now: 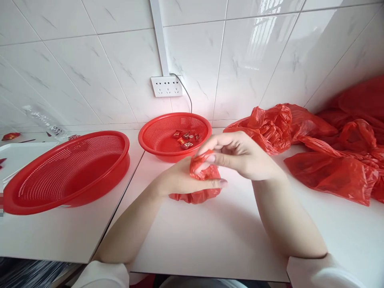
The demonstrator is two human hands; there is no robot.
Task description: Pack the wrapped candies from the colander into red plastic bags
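Note:
My left hand (183, 178) is wrapped around the gathered neck of a red plastic bag (196, 197) low over the white table. The bag's body bulges below that hand, and what it holds is hidden. At the twisted top of the bag, my right hand (237, 154) pinches the red plastic between thumb and fingers. Just beyond my hands stands a round red plastic basket (150, 138) with several small wrapped candies (186, 140) in it.
A larger red basket (90, 188) stands to the left. Red plastic bags (333, 172) are heaped at the right. Behind are a tiled wall, a power socket (167, 87) with a cable, and a clear bottle (45, 120). A seam (120, 200) runs between the tables.

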